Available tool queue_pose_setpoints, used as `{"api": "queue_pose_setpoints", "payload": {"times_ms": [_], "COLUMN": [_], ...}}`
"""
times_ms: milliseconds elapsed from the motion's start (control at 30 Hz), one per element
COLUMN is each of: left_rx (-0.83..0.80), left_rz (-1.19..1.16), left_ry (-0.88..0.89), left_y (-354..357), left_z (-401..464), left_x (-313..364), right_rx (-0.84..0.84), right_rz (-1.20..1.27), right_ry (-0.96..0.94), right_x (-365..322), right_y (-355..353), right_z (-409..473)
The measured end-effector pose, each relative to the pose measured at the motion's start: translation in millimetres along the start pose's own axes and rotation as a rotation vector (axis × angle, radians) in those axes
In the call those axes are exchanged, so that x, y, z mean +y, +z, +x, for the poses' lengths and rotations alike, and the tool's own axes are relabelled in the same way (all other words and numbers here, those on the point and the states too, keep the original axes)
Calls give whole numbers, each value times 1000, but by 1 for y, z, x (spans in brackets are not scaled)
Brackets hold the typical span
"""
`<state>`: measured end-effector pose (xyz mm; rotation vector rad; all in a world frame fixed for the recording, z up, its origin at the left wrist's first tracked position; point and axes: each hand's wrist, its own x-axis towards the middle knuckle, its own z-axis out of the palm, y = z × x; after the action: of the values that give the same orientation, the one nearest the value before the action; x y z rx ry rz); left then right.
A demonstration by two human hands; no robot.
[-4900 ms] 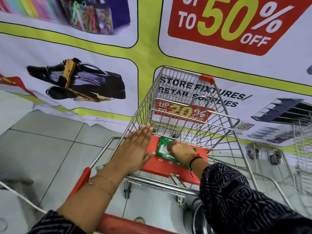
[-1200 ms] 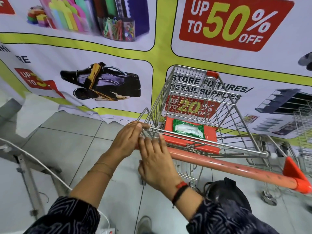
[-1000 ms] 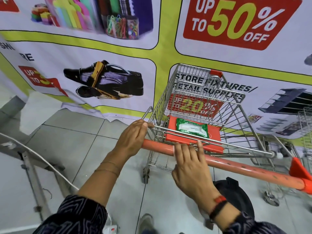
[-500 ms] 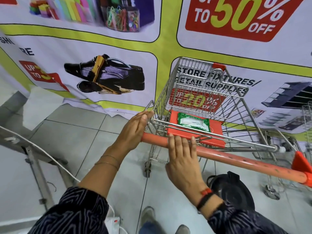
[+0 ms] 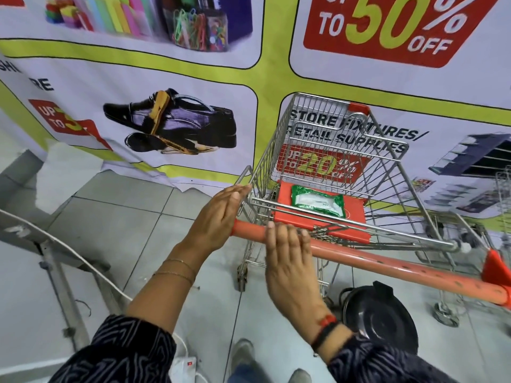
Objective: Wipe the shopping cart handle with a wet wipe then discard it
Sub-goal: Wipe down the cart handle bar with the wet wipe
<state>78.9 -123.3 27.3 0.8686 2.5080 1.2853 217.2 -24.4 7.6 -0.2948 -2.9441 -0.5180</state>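
Observation:
The shopping cart's orange handle (image 5: 387, 265) runs from the middle to the right edge. My left hand (image 5: 218, 217) rests on its left end, fingers straight and reaching the wire basket's corner (image 5: 250, 189). My right hand (image 5: 290, 261) lies palm down over the handle just right of the left one, fingers draped over the bar and blurred. No wet wipe shows; whether one lies under the palm is hidden. A green wet-wipe pack (image 5: 318, 201) lies on the red child-seat flap (image 5: 356, 214) inside the cart.
A printed sale banner (image 5: 193, 78) fills the wall right behind the cart. A round black bin (image 5: 384, 316) stands on the tiled floor under the handle. A metal stand (image 5: 60, 277), a white cable (image 5: 83, 261) and a power strip (image 5: 185, 366) are at the left. Another wire cart (image 5: 503, 189) is at the right edge.
Five seconds ago my right hand was at the wipe pack. Over the last second it slid right along the handle, then back left a little. My left hand stayed on the handle's left end.

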Motion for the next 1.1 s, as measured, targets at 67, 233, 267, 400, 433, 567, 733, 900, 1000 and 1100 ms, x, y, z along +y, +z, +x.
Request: {"api": "queue_pose_setpoints", "payload": {"times_ms": [67,233,267,400,433,567,733,900,1000,1100], "left_rx": [-7,-41,-48,-40,-42,-27,-10,59,70,83], "left_rz": [62,173,203,311,340,466,571,563,531,498], "left_ry": [17,21,23,36,37,13,1,-32,-40,-42], "left_y": [-1,-4,-5,-7,-7,2,11,10,11,13], "left_z": [0,-3,-3,-3,-3,-1,2,-3,-3,-4], "left_x": [2,4,5,11,12,21,26,23,23,24], "right_rx": [-21,-98,-111,-204,-223,-268,-154,-148,-106,-108], "right_rz": [13,54,71,46,39,160,200,218,93,68], "right_ry": [-46,-98,-87,53,100,277,259,101,113,244], "right_x": [-21,-13,1,80,99,128,77,52,101,160], "right_y": [-8,-13,-10,7,10,6,6,17,33,42], "right_z": [14,24,16,-30,-41,-66,-35,-19,-45,-78]}}
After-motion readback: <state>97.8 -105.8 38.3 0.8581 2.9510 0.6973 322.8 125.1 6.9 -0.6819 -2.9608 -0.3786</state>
